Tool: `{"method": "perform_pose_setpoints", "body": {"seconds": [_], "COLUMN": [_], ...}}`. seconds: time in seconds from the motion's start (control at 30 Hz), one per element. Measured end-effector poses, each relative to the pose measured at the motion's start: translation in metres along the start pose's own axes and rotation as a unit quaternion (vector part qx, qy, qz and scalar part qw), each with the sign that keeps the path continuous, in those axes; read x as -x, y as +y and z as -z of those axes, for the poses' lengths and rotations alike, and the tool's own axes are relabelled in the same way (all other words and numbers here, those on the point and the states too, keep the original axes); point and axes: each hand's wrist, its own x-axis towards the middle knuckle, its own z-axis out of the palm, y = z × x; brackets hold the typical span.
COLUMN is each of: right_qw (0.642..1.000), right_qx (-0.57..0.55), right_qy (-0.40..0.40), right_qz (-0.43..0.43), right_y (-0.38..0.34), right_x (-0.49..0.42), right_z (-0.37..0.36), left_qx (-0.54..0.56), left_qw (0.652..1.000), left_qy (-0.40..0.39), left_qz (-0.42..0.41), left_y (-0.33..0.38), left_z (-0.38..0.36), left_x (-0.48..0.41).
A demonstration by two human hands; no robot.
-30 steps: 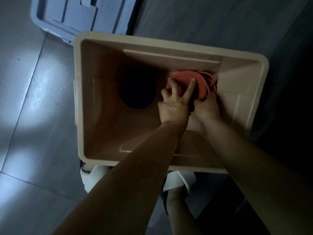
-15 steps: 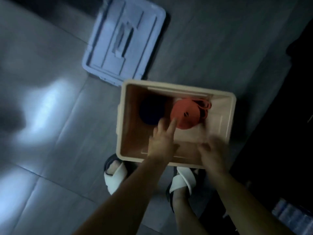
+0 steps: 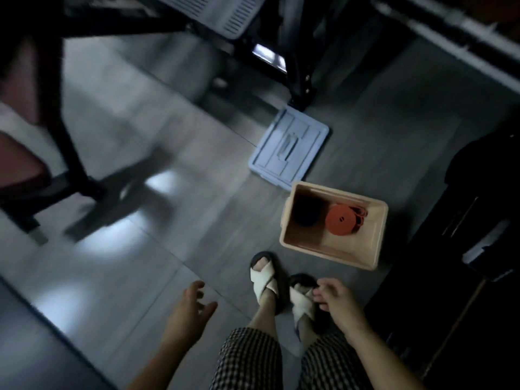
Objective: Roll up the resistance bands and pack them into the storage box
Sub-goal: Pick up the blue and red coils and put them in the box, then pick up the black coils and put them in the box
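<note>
Both hands hang empty over the floor: the left hand [image 3: 191,308] with fingers loosely spread, the right hand [image 3: 334,299] with fingers slackly curled. The orange band [image 3: 342,219] lies coiled flat toward the far right corner of the storage box [image 3: 380,237], loose loops beside it. The dark roll [image 3: 305,211] in the far left corner is too shadowed to make out.

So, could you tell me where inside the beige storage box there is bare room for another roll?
The bare patch is the strip of floor in the beige plastic storage box along its near wall, in front of both rolls. The far side is crowded: the dark roll left, the orange rolled band with loose loops right.
</note>
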Motion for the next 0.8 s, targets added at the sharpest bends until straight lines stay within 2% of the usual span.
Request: {"method": "perform_pose_setpoints", "body": {"seconds": [0.2, 0.33, 0.43, 0.53, 0.7, 0.8], "right_qw": [0.976, 0.928, 0.887, 0.859, 0.805, 0.808], "right_qx": [0.169, 0.313, 0.397, 0.444, 0.511, 0.503], "right_qy": [-0.106, -0.159, -0.182, -0.181, -0.177, -0.143], "right_qz": [0.084, 0.127, 0.147, 0.180, 0.243, 0.272], "right_y": [-0.027, -0.037, -0.052, -0.074, -0.105, -0.123], "right_x": [0.094, 0.145, 0.176, 0.201, 0.234, 0.252], "right_z": [-0.035, -0.057, -0.092, -0.147, -0.277, -0.363], "left_qx": [0.084, 0.138, 0.244, 0.294, 0.324, 0.300], "left_qw": [0.995, 0.985, 0.952, 0.931, 0.917, 0.927], "left_qy": [0.047, 0.091, 0.142, 0.154, 0.182, 0.177], "left_qz": [0.000, 0.045, 0.115, 0.154, 0.143, 0.135], "left_y": [-0.039, -0.091, -0.143, -0.203, -0.311, -0.380], "left_z": [0.032, 0.049, 0.072, 0.102, 0.179, 0.237], "left_x": [0.117, 0.178, 0.207, 0.219, 0.219, 0.218]}}
